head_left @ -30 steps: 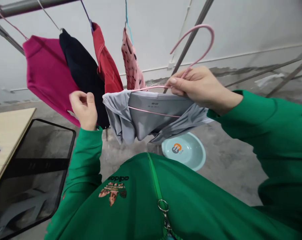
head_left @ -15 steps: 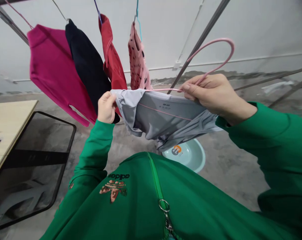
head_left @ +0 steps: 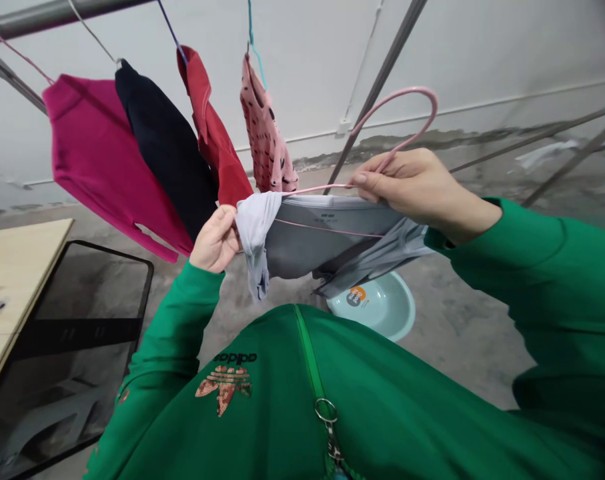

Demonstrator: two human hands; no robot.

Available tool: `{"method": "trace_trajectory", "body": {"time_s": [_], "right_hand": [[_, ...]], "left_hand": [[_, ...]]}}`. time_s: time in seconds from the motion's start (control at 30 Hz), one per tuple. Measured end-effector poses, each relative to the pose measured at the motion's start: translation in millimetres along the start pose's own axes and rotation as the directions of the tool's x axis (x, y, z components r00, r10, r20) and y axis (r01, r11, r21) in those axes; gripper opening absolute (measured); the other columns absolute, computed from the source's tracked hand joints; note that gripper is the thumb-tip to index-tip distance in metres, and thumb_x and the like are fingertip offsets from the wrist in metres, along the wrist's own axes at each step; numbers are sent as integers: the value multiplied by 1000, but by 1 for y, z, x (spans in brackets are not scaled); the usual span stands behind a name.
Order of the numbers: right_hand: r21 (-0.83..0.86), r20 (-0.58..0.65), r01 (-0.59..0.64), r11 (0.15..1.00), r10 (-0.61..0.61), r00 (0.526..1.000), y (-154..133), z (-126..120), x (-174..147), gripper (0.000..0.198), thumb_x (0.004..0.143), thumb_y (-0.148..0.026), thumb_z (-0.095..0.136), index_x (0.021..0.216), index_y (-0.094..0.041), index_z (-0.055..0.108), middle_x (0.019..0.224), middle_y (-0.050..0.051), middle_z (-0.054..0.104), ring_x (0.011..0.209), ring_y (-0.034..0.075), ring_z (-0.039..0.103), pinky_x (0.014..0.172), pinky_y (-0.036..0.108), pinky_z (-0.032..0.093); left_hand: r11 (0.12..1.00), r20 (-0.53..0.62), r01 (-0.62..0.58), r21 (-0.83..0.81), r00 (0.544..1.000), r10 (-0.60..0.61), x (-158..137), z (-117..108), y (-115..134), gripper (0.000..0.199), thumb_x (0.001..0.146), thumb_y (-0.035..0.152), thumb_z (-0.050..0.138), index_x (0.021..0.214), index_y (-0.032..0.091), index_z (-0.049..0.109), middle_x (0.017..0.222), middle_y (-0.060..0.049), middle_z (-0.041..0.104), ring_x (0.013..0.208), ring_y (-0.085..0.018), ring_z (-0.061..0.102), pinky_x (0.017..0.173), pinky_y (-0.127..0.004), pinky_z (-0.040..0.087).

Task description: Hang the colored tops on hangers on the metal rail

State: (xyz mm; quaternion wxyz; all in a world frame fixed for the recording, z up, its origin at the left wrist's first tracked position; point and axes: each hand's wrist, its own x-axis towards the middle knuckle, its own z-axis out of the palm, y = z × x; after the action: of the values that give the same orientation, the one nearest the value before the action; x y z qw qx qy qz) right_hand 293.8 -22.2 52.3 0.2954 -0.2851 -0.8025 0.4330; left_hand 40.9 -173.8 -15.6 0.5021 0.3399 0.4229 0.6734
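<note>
A light grey shirt (head_left: 302, 247) hangs in front of me on a pink clothes hanger (head_left: 422, 100). The hanger's upper bar runs along the neckline and its lower bar shows inside the shirt. My right hand (head_left: 407, 187) is closed around the base of the hook, at the right of the neckline. My left hand (head_left: 216, 239) pinches the shirt's left shoulder, where the cloth is bunched over the hanger's end. That end is hidden under the fabric.
From a metal rail (head_left: 72, 17) hang a magenta garment (head_left: 97, 147), a dark navy garment (head_left: 162, 133), a red garment (head_left: 212, 133) and a pink spotted garment (head_left: 267, 140). A pale blue basin (head_left: 392, 307) stands on the floor. A wooden table (head_left: 22, 267) is at left.
The shirt's left shoulder cloth has been pulled over the hanger's end and now hangs bunched downward. My left hand sits slightly lower, and the hanger has shifted left in view.
</note>
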Motion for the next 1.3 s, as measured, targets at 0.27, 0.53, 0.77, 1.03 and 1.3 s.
{"method": "trace_trajectory", "body": {"time_s": [0.27, 0.53, 0.77, 1.03, 1.3], "right_hand": [[2, -14, 8, 1000, -8, 1000, 0, -4, -4, 40, 80, -43, 68, 54, -15, 55, 51, 1, 51, 52, 7, 45, 49, 23, 36], [60, 14, 90, 994, -91, 996, 1, -6, -7, 48, 74, -59, 66, 56, -16, 55, 48, -2, 48, 50, 7, 43, 49, 25, 35], [129, -125, -14, 992, 30, 992, -6, -28, -8, 27, 81, -33, 69, 63, -14, 62, 44, -4, 47, 42, 3, 38, 41, 21, 22], [381, -65, -283, 880, 331, 941, -29, -60, -22, 22, 93, -11, 46, 83, -14, 65, 52, -1, 44, 41, 3, 30, 38, 20, 17], [485, -208, -248, 839, 386, 899, -67, -64, -27, 30, 95, -9, 38, 71, -12, 57, 64, 2, 45, 51, 1, 38, 43, 12, 33]], "left_hand": [[967, -111, -251, -51, 963, 244, -12, 6, -15, 41, 63, 26, 80, 94, 22, 53, 81, 4, 60, 80, -11, 63, 74, -22, 53], [956, -33, -279, 95, 959, 283, 1, -5, -18, 75, 71, 35, 76, 134, 36, 36, 111, 0, 61, 110, -17, 60, 95, -33, 50], [901, 69, -62, 430, 997, 36, -1, -49, -43, 81, 77, 36, 71, 144, 29, 25, 96, -2, 61, 93, -15, 65, 78, -27, 55], [724, 171, 44, 689, 960, -222, 0, -45, -55, 41, 82, 44, 61, 107, 11, 62, 84, -6, 67, 78, -14, 64, 77, -28, 52], [551, 370, -185, 813, 896, -246, 9, -36, -74, 37, 84, 41, 54, 105, 14, 66, 82, -7, 70, 78, -18, 66, 80, -33, 53]]}}
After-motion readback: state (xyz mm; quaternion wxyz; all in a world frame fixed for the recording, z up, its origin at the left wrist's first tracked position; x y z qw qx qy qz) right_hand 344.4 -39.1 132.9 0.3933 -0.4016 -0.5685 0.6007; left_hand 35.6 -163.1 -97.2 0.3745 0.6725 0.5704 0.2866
